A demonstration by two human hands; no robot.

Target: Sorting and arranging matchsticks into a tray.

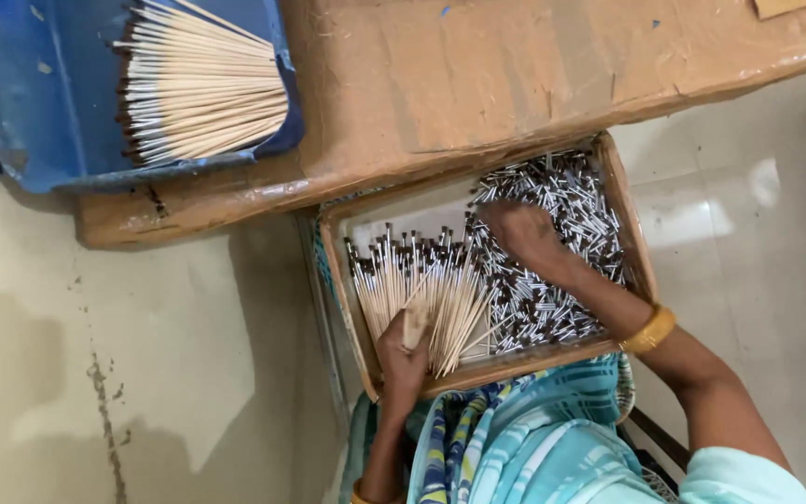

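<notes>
— What are your hands on?

— My left hand [403, 350] pinches a fan of thin sticks [422, 289] at their bare ends, fingers pressed together around a small wooden block [415, 324]. My right hand [526, 233] lies flat, fingers spread, on a loose heap of dark-tipped pieces [562, 252].

— And where is all that?

— In a shallow cardboard tray [627, 233] on my lap, its far edge tucked under a low brown board [515, 75].

— What's around you?

— A blue tray [30, 103] with another stick bundle [207, 84] sits on the board's left end. Below is pale, stained floor [95, 355].
</notes>
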